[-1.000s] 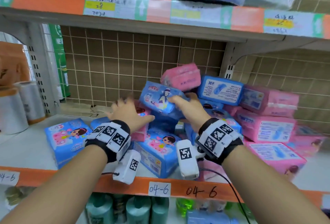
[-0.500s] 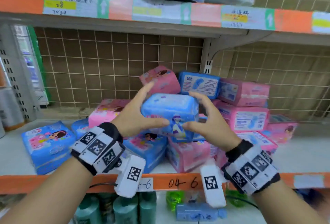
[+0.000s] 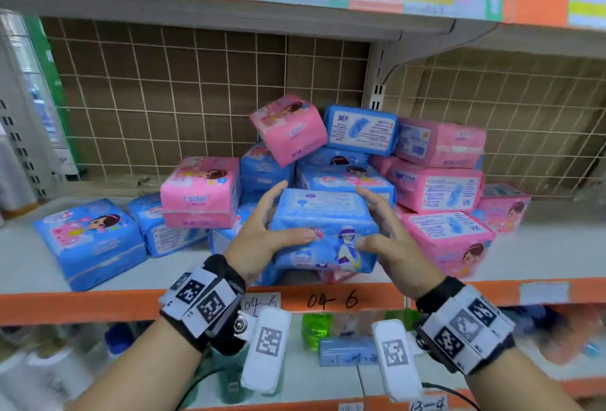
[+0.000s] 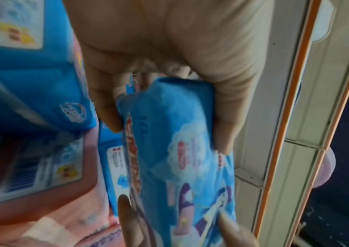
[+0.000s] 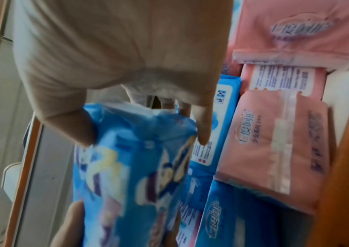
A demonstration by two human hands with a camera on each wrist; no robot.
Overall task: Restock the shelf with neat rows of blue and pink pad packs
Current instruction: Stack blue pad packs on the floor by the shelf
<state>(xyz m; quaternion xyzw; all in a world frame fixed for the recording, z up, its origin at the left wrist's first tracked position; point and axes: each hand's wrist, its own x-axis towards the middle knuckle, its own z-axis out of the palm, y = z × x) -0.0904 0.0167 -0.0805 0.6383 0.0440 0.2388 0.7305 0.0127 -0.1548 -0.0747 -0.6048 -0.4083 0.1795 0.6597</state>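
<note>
A blue pad pack (image 3: 323,230) is gripped at both ends, left hand (image 3: 262,233) and right hand (image 3: 390,240) curled round it, above the shelf (image 3: 32,266) edge.

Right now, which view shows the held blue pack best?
Head view: the whole blue pack shows, held between left hand and right hand in front of the pile. Left wrist shows only its left end; right wrist shows its right end, blurred.
</note>
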